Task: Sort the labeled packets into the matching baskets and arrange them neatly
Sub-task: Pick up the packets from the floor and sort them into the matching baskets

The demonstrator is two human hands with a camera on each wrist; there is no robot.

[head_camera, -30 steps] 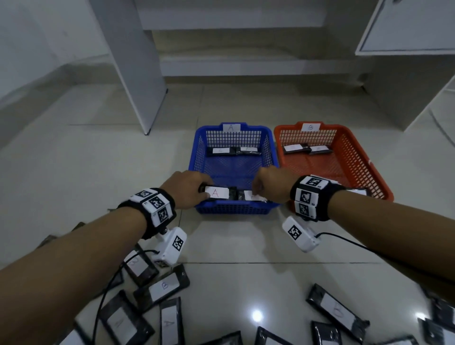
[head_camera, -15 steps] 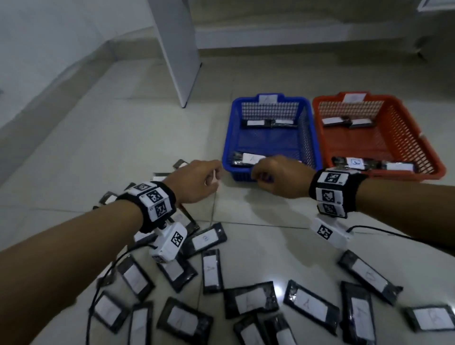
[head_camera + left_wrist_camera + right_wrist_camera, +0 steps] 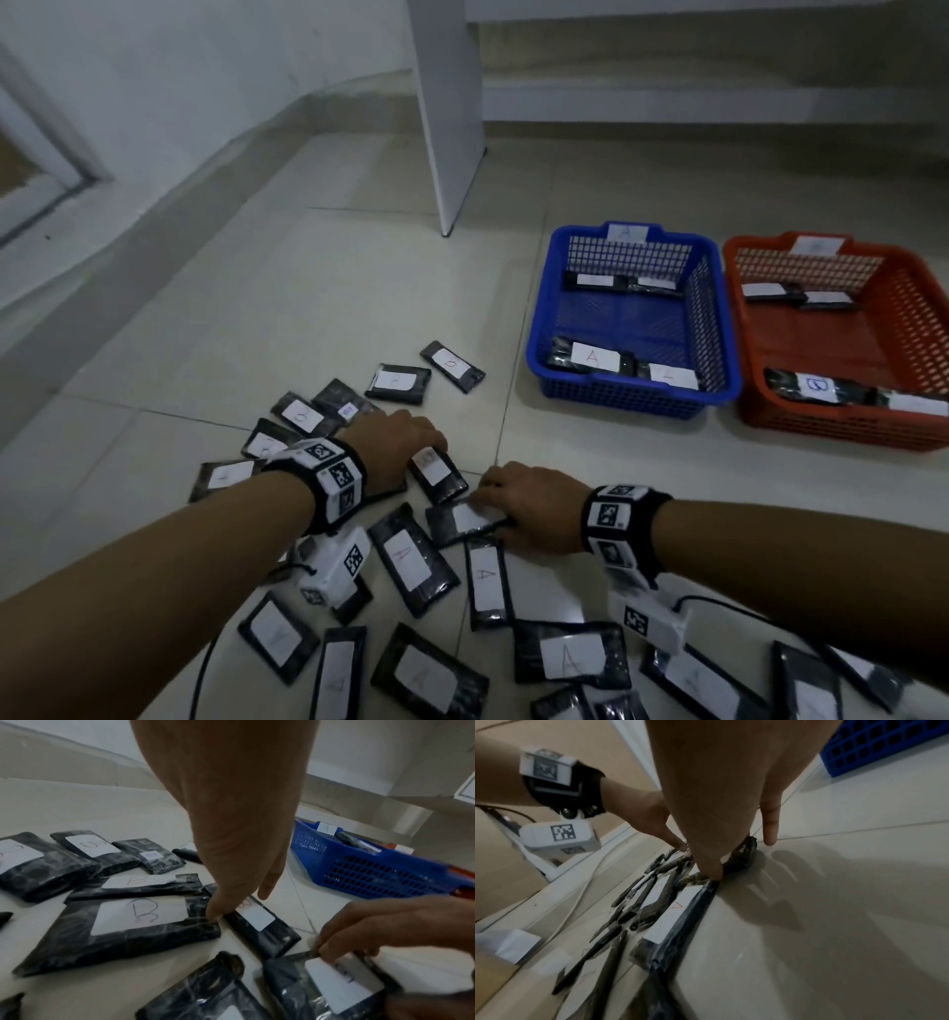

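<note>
Left hand: fingertips pinching a B packet on the floor;
Right hand: fingers pinching another packet;
Baskets: blue basket, orange basket, side by side

Black wristbands carry white coded marker blocks and black cables.

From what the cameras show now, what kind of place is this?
Probably an indoor room, with sorting done on the tiled floor. Labeled black packets lie scattered there, beside a blue basket and an orange basket near white furniture.
</note>
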